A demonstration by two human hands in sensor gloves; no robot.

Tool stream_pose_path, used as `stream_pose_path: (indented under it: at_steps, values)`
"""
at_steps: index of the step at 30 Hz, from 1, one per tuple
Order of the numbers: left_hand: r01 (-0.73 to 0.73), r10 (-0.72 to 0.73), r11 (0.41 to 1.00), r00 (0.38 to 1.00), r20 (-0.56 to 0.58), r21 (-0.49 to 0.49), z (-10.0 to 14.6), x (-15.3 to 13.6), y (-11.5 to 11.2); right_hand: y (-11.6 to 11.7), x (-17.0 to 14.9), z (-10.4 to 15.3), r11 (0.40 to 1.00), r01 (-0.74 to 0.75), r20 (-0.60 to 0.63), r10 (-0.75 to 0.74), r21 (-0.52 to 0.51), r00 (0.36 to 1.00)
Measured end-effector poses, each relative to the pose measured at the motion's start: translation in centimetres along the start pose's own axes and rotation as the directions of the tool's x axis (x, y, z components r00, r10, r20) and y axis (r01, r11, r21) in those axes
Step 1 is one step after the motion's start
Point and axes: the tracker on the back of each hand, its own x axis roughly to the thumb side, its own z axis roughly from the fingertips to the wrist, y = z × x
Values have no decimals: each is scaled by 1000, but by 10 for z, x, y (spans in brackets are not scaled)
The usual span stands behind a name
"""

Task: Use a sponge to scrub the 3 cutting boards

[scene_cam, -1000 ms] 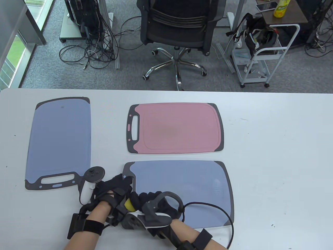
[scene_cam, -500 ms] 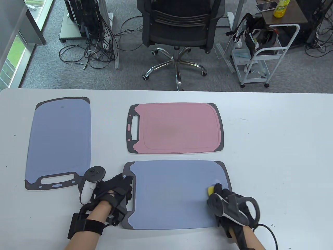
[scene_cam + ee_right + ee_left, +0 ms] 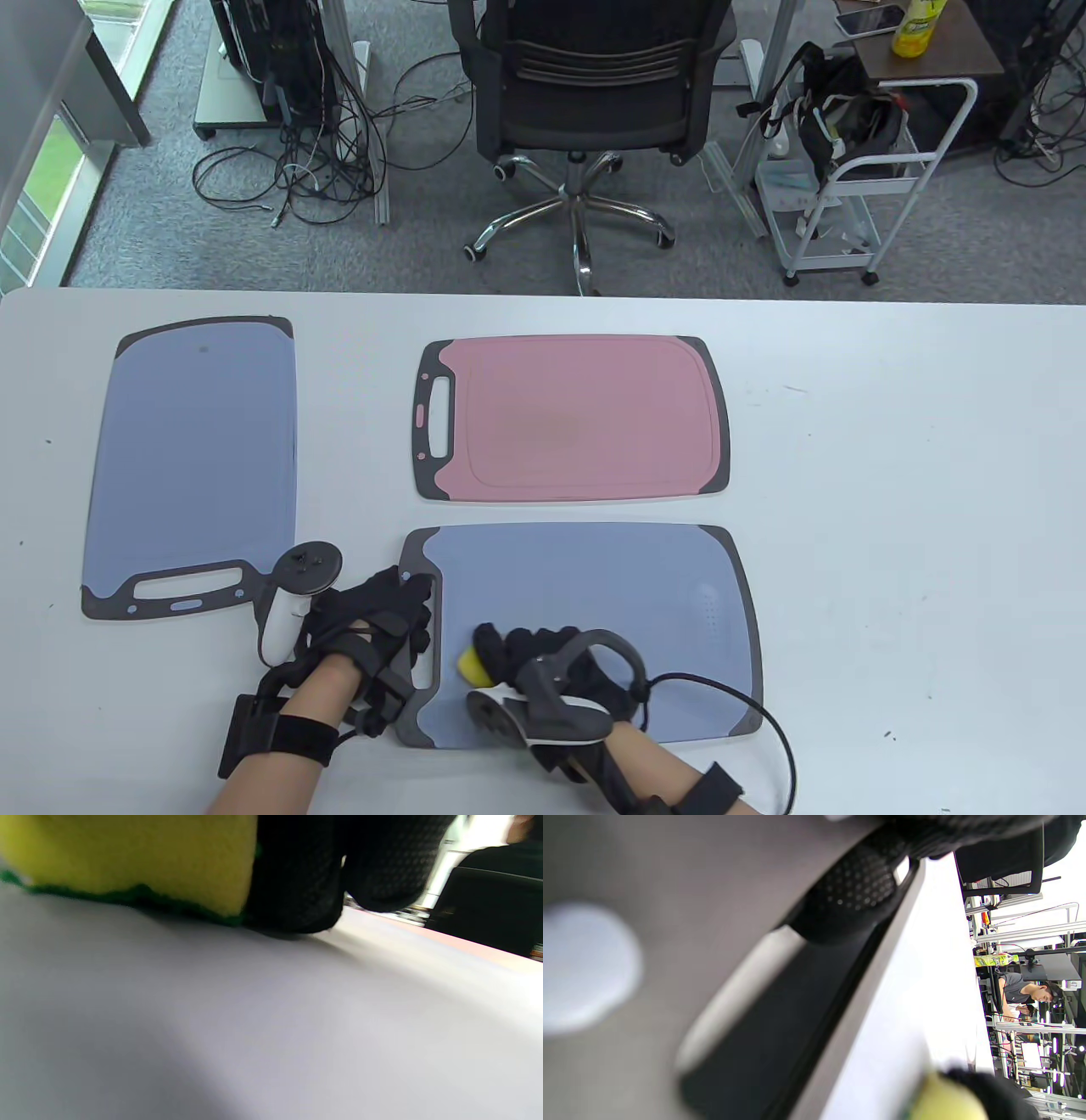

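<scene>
Far-left blue board (image 3: 199, 458) lies flat on the tabletop (image 3: 891, 509) around 9 o'clock, handle end toward the person, nothing touching it.

Left hand (image 3: 373, 620) at roughly 7 o'clock: fingers laid fairly straight over the dark handle end of the near blue board (image 3: 594, 594), pressing it down, not curled round it. The left wrist view shows one fingertip (image 3: 857, 895) sitting on the dark handle edge beside the slot; the rest is blurred. White tracker (image 3: 293, 598) rides on the back of that hand, just off the far-left board's near corner.

Pink board (image 3: 573, 416) sits at about 12 o'clock, handle slot on its left side, apart from the near blue board directly below it in the table view.

Near blue board at 6 o'clock, handle end left. Right hand (image 3: 543, 666) is on its near-left part, close to the left hand but apart from it. Its fingers are curled over a yellow sponge (image 3: 473, 666), grasping it. In the right wrist view the sponge (image 3: 127, 861) has its green scrub face down, flat on the board surface, with a gloved fingertip (image 3: 297, 887) touching the board right beside it. Dark tracker and cable trail from the right wrist toward 5 o'clock.

Behind the tabletop: office chair (image 3: 590, 85), white cart (image 3: 857, 178) at 1 o'clock.
</scene>
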Motion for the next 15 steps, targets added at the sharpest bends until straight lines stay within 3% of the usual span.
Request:
stream_pose_path:
  at_steps: [2, 5, 8, 11, 14, 15]
  values:
    - [6, -6, 1000, 1000, 0, 6, 0, 0, 0, 13, -42, 26, 999, 24, -117, -21, 26, 993]
    - [15, -15, 1000, 1000, -1, 16, 0, 0, 0, 35, -111, 75, 991, 121, -357, -95, 50, 929]
    - [25, -25, 999, 1000, -3, 27, 0, 0, 0, 43, -143, 95, 988, 126, -456, -74, 85, 887]
    - [31, -31, 999, 1000, -5, 35, 0, 0, 0, 36, -120, 75, 993, 86, -380, -47, 86, 924]
    - [29, -29, 999, 1000, -4, 35, 0, 0, 0, 17, -61, 34, 997, 65, -174, -60, 27, 983]
    - [23, -23, 999, 1000, -3, 29, 0, 0, 0, 8, -28, 14, 997, 79, -80, -79, 4, 994]
